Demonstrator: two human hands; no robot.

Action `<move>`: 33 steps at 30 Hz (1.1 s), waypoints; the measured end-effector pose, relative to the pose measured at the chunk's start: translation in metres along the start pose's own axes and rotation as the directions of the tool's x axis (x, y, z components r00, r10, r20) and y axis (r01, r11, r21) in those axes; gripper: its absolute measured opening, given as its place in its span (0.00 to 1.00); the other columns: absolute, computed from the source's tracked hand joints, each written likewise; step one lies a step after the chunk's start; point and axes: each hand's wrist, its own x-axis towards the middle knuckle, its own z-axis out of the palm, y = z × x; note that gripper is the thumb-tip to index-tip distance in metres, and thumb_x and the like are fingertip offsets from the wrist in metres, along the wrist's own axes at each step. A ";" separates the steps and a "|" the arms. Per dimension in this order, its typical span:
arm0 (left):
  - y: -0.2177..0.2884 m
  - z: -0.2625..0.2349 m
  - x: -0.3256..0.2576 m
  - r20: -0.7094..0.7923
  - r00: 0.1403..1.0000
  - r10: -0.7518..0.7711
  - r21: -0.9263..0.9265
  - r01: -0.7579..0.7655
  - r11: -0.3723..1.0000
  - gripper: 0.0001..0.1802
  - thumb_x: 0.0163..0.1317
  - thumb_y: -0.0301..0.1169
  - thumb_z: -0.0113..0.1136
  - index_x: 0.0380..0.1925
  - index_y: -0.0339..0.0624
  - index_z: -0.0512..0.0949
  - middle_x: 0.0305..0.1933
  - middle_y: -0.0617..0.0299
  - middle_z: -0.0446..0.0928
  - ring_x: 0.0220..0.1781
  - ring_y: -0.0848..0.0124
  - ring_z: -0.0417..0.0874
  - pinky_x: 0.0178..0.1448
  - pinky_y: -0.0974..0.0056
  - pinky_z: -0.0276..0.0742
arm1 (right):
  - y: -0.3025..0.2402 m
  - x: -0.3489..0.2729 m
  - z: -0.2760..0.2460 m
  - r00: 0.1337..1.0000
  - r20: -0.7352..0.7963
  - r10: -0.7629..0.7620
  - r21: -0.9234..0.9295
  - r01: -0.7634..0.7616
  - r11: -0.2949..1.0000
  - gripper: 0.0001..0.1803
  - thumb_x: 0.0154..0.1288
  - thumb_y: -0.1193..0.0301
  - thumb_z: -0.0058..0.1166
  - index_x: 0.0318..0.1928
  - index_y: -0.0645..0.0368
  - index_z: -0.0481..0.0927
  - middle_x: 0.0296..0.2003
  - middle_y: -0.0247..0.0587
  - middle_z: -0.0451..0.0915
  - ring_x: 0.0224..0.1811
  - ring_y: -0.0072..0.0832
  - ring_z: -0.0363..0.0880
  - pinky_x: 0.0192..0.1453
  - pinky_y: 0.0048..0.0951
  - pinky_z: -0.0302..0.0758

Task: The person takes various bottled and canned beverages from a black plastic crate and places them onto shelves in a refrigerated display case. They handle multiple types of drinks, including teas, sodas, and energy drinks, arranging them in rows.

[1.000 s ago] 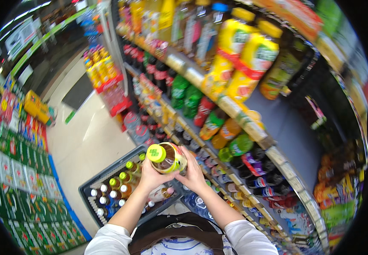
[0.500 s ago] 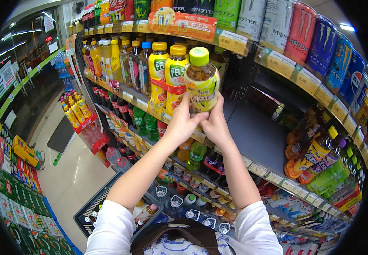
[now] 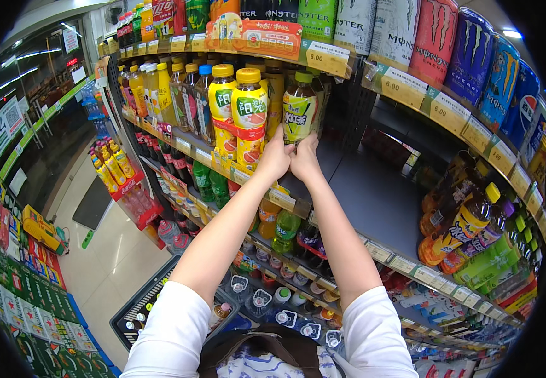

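Note:
Both my hands reach forward, arms stretched out, to a green-capped iced tea bottle point(image 3: 300, 108) with a yellow-green label. My left hand point(image 3: 275, 157) is closed around its lower left side, and my right hand point(image 3: 306, 160) grips the lower right. The bottle is upright at the front of the shelf, with other bottles partly showing behind it. My fingers hide its base, so I cannot tell whether it rests on the shelf. Immediately left stand two yellow-capped juice bottles point(image 3: 250, 120) joined by a red band.
Right of my hands stretches a dark shelf board point(image 3: 364, 201), with orange drink bottles point(image 3: 465, 223) farther along. Tall energy drink cans point(image 3: 430, 47) line the shelf above. A dark basket point(image 3: 135, 309) holding bottles is low on the left. Stacked green cartons point(image 3: 27, 315) stand beyond the aisle.
My hands have moved the iced tea bottle forward, away from me, into the shelf beside the juice bottles. My arms are straighter, and the view has shifted slightly.

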 end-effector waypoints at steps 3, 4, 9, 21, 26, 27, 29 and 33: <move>-0.004 0.000 0.006 0.010 0.999 0.039 0.002 -0.039 0.999 0.30 0.54 0.24 0.50 0.57 0.32 0.53 0.48 0.38 0.70 0.51 0.49 0.71 0.53 0.60 0.66 | -0.002 0.001 0.003 0.999 -0.022 0.026 0.055 -0.025 0.998 0.37 0.46 0.76 0.48 0.54 0.75 0.44 0.49 0.73 0.54 0.52 0.63 0.56 0.59 0.48 0.55; -0.008 -0.001 0.006 0.006 0.999 0.044 -0.001 -0.044 0.999 0.30 0.54 0.24 0.50 0.57 0.33 0.53 0.48 0.39 0.69 0.52 0.50 0.71 0.53 0.61 0.66 | -0.004 0.001 0.003 0.999 -0.003 0.047 0.065 -0.046 0.997 0.37 0.46 0.76 0.48 0.55 0.75 0.44 0.49 0.73 0.53 0.52 0.63 0.56 0.59 0.48 0.55; -0.007 0.005 -0.003 -0.095 0.995 0.008 -0.010 -0.009 1.000 0.29 0.55 0.23 0.48 0.58 0.34 0.53 0.54 0.39 0.65 0.57 0.53 0.66 0.58 0.64 0.62 | -0.010 -0.011 0.003 0.968 -0.245 -0.053 -0.064 0.038 0.997 0.44 0.46 0.75 0.54 0.58 0.73 0.41 0.55 0.70 0.46 0.59 0.60 0.48 0.63 0.48 0.48; -0.125 -0.060 -0.266 -0.279 0.922 -0.268 -0.095 0.251 0.963 0.22 0.53 0.20 0.40 0.51 0.37 0.61 0.49 0.45 0.66 0.52 0.52 0.68 0.55 0.61 0.65 | -0.047 -0.247 0.103 0.839 0.477 -0.260 0.508 -0.022 0.861 0.22 0.52 0.87 0.37 0.49 0.64 0.63 0.43 0.51 0.65 0.50 0.41 0.66 0.53 0.32 0.65; -0.196 -0.039 -0.434 -0.209 0.653 -0.728 -0.034 0.739 0.673 0.24 0.52 0.23 0.48 0.52 0.34 0.60 0.48 0.44 0.68 0.51 0.55 0.71 0.55 0.59 0.65 | 0.016 -0.394 0.152 0.339 0.918 -0.207 0.290 -0.216 0.932 0.25 0.48 0.86 0.43 0.50 0.63 0.63 0.48 0.52 0.64 0.49 0.40 0.68 0.53 0.31 0.67; -0.203 -0.040 -0.452 -0.194 0.562 -0.804 -0.058 0.812 0.581 0.26 0.51 0.24 0.50 0.52 0.32 0.60 0.48 0.42 0.68 0.51 0.54 0.71 0.55 0.58 0.65 | 0.022 -0.414 0.160 0.257 0.951 -0.175 0.239 -0.247 0.939 0.26 0.47 0.85 0.44 0.51 0.62 0.63 0.48 0.53 0.64 0.49 0.43 0.68 0.52 0.33 0.67; -0.232 -0.044 -0.475 -0.254 0.466 -0.848 -0.042 0.870 0.491 0.30 0.49 0.24 0.52 0.53 0.27 0.57 0.50 0.39 0.66 0.52 0.55 0.70 0.56 0.59 0.65 | 0.021 -0.428 0.177 0.252 0.950 -0.186 0.233 -0.171 0.957 0.30 0.43 0.85 0.47 0.52 0.63 0.61 0.47 0.56 0.64 0.50 0.48 0.66 0.53 0.34 0.67; -0.296 -0.047 -0.477 -0.334 0.341 -0.879 -0.247 0.868 0.431 0.33 0.45 0.22 0.50 0.54 0.27 0.56 0.52 0.35 0.64 0.55 0.49 0.67 0.58 0.59 0.63 | 0.039 -0.441 0.244 0.362 0.932 0.017 0.070 -0.225 0.972 0.33 0.43 0.83 0.48 0.54 0.67 0.56 0.48 0.62 0.64 0.52 0.52 0.64 0.57 0.37 0.62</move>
